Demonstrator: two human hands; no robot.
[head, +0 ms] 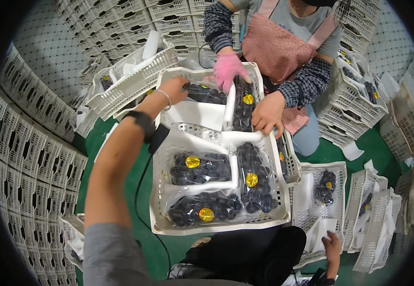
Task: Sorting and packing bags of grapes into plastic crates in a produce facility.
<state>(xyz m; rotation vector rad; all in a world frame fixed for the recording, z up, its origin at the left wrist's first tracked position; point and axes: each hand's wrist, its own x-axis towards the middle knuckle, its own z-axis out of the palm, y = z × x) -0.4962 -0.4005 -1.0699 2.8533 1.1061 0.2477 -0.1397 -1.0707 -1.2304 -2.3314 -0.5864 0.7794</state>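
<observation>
My left hand (174, 90) reaches over the upper crate's left rim, fingertips at the end of a clear bag of dark grapes (207, 93); its grip is partly hidden. Below that bag lies a white foam sheet (200, 113). The nearer white plastic crate (221, 230) holds several bagged grape bunches with gold round stickers, including a lower bunch (205, 209), separated by white foam strips. At the lower right, my right hand (331, 246) is beside another foam sheet (321, 230) in a low crate (340, 200), its fingers apart; contact is unclear.
A co-worker's pink-gloved hand (227, 69) and bare hand (269, 112) are at the upper crate, by an upright grape bag (243, 111). Crate stacks (32, 186) line the left and back. More crates (351, 107) stand right. A black cable (137, 200) hangs at left.
</observation>
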